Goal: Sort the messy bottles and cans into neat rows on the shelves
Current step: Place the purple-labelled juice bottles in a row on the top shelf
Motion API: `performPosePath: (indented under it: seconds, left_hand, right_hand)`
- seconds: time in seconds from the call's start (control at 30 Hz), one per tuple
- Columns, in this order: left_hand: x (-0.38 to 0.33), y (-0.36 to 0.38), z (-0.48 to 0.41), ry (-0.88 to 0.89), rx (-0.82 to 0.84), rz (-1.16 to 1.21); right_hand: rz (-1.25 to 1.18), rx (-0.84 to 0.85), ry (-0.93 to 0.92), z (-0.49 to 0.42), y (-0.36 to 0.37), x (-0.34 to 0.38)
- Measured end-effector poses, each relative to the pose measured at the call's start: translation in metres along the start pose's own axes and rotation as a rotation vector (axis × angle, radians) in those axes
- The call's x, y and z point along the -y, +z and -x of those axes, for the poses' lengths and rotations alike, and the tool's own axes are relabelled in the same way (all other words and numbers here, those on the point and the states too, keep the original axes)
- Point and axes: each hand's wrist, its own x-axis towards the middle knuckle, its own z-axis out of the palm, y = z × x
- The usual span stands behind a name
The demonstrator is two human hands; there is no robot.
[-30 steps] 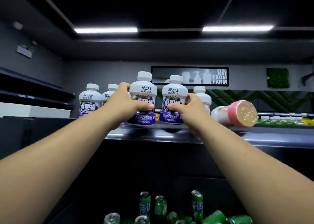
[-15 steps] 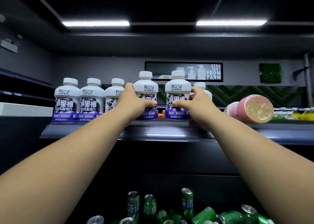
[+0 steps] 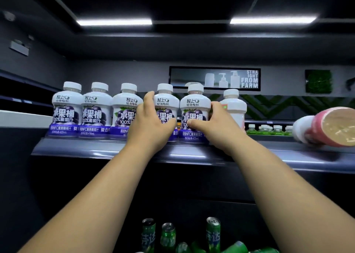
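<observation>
Several white grape-juice bottles with purple labels stand in a row on the top shelf (image 3: 192,154). My left hand (image 3: 149,124) wraps around the fourth bottle (image 3: 165,101) in the row. My right hand (image 3: 213,126) grips the fifth bottle (image 3: 195,107) from its right side. Both held bottles stand upright on the shelf, close together. Three more purple bottles (image 3: 95,108) line up to the left. A white bottle with a pink label (image 3: 233,108) stands just behind my right hand. A pink bottle (image 3: 324,128) lies on its side at the right.
Green cans (image 3: 212,233), some upright and some toppled, crowd the lower shelf between my forearms. Small green-capped bottles (image 3: 269,129) sit on a far shelf behind. A sign with pump bottles (image 3: 215,79) hangs on the back wall.
Both hands have slid the two purple bottles leftward along the shelf, closing the gap to the three bottles at the left. The view has shifted, so more of the row shows.
</observation>
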Motion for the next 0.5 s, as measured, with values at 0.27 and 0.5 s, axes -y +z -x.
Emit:
performPosePath:
  seconds: [0.27, 0.5]
  left_hand:
    - [0.002, 0.003, 0.005, 0.058, -0.111, -0.045]
    - [0.005, 0.004, 0.007, 0.063, -0.205, -0.123]
  right_hand:
    - [0.083, 0.023, -0.064, 0.006, -0.001, 0.004]
    - [0.178, 0.018, -0.051, 0.013, 0.002, 0.011]
